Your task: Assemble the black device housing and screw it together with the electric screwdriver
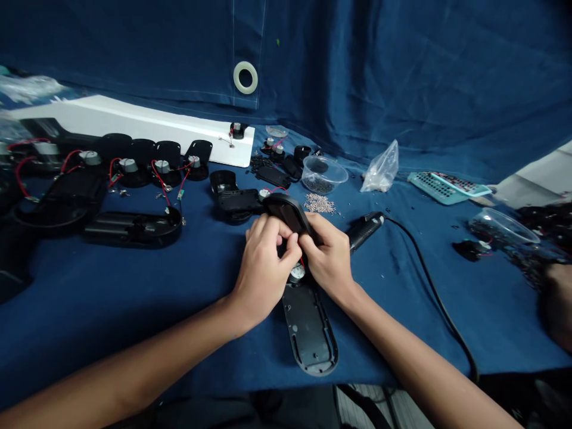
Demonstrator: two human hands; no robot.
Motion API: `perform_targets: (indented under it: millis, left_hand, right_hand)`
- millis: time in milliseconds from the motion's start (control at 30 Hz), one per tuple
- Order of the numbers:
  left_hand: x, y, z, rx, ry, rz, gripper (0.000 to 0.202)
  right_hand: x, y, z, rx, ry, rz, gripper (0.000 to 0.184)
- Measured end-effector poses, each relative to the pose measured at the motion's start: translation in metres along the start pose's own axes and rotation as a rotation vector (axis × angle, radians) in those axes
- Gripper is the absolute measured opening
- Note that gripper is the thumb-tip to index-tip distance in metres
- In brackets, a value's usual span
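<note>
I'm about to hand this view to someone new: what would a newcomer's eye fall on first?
First, at the centre, the left hand and right hand, close together at a raised black shell, with a second shell showing below them. Next, the red-wired casings along the left of the blue cloth. Then the teal basket, off to the right.

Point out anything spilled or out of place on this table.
The heap of tiny metallic pieces looks spilled: it lies loose on the blue cloth, beside the clear tub rather than inside it. It may be deliberate, though. Nothing looks clearly damaged.
</note>
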State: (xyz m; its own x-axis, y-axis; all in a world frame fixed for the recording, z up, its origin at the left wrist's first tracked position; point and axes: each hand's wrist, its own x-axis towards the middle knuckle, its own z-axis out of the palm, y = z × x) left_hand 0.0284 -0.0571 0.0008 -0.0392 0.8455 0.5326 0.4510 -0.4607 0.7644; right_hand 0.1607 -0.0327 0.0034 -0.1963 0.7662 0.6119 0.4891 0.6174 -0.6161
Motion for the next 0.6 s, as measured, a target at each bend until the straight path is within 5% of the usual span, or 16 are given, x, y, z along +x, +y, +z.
perform_targets:
  millis: [233,367,467,600]
  left_hand:
    - [0.001,-0.008,-0.004,0.014,-0.079,-0.035,0.008]
    - [-0.001,-0.019,-0.002,0.048,-0.201,-0.163,0.023]
    - [-0.001,-0.022,-0.001,0.062,-0.315,-0.206,0.017]
    - [0.0,-0.02,-0.003,0.045,-0.303,-0.228,0.017]
  right_hand:
    - [0.005,0.007,0.001,0.139,0.031,0.201,0.016]
    - [0.009,0.014,0.001,0.275,0.013,0.311,0.014]
    - [0.009,0.023,0.0,0.366,-0.035,0.343,0.011]
    - [0.007,0.034,-0.002,0.406,-0.04,0.349,0.011]
